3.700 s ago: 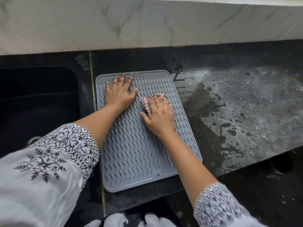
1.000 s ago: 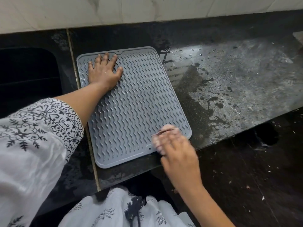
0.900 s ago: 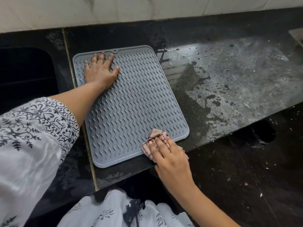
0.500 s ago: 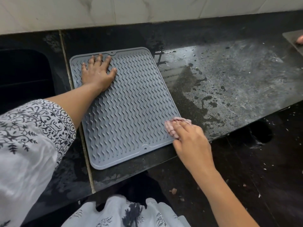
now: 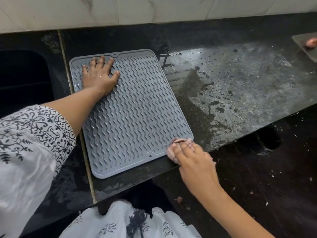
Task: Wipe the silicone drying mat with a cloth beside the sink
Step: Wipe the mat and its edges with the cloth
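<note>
A grey silicone drying mat [image 5: 135, 114] with wavy ridges lies on the black counter, right of the sink. My left hand [image 5: 99, 76] rests flat on the mat's far left corner with fingers spread, holding nothing. A pinkish crumpled cloth [image 5: 173, 148] is pressed against the mat's near right corner under my right hand [image 5: 192, 158]. Most of the cloth is hidden under the fingers.
The dark sink basin [image 5: 24, 78] is at the left. The wet, streaked black counter [image 5: 240, 86] stretches to the right, its front edge running beside my right hand. A grey board [image 5: 307, 47] with a pink item sits at the far right. A pale tiled wall [image 5: 154, 9] runs behind.
My right hand slid the cloth from the mat's middle down to its near edge, along that edge to the right side, and now sits at the near right corner. The left hand stayed put.
</note>
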Motion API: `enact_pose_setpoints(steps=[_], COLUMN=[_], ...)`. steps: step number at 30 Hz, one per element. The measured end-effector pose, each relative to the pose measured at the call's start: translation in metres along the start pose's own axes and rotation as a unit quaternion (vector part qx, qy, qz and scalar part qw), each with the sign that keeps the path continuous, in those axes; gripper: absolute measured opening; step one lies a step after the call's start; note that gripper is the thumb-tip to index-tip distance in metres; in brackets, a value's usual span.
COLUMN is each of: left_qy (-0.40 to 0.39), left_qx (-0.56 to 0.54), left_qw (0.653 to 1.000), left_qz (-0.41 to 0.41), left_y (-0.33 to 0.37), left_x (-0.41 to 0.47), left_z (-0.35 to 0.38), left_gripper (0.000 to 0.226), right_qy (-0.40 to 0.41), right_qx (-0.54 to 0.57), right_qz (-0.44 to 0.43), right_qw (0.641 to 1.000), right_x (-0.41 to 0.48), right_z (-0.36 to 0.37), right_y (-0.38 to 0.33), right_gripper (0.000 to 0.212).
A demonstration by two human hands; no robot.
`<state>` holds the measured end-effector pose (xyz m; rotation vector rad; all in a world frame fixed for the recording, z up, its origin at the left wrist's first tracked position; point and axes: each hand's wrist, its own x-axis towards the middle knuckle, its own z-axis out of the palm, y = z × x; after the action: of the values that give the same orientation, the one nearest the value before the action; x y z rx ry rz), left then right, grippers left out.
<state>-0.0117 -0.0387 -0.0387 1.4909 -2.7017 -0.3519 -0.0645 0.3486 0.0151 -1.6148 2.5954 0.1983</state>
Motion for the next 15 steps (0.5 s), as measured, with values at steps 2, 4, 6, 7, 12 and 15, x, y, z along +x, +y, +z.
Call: enact_pose_setpoints(steps=[2, 4, 6, 7, 12, 15], left_qy=[0.003, 0.005, 0.003, 0.003, 0.007, 0.009], left_qx=[0.001, 0.001, 0.000, 0.001, 0.004, -0.001], left_qw=[1.000, 1.000, 1.000, 1.000, 1.000, 1.000], left_qz=[-0.001, 0.000, -0.001, -0.001, -0.004, 0.001], left_y=[0.001, 0.001, 0.001, 0.001, 0.001, 0.001], left_x=[0.000, 0.000, 0.001, 0.001, 0.001, 0.000], left_z=[0.000, 0.000, 0.000, 0.001, 0.002, 0.001], left_gripper=[0.063, 0.063, 0.063, 0.063, 0.062, 0.062], right_qy=[0.004, -0.001, -0.006, -0.008, 0.032, 0.025], right_qx=[0.000, 0.011, 0.009, 0.007, 0.066, 0.058], right_qz=[0.055, 0.086, 0.099, 0.106, 0.070, 0.009], right_qw=[0.998, 0.996, 0.995, 0.994, 0.995, 0.998], right_x=[0.008, 0.011, 0.009, 0.006, 0.001, 0.007], right_z=[-0.002, -0.004, -0.004, -0.005, -0.014, -0.019], right_y=[0.020, 0.024, 0.018, 0.013, -0.021, -0.048], right_gripper=[0.050, 0.049, 0.051, 0.053, 0.050, 0.044])
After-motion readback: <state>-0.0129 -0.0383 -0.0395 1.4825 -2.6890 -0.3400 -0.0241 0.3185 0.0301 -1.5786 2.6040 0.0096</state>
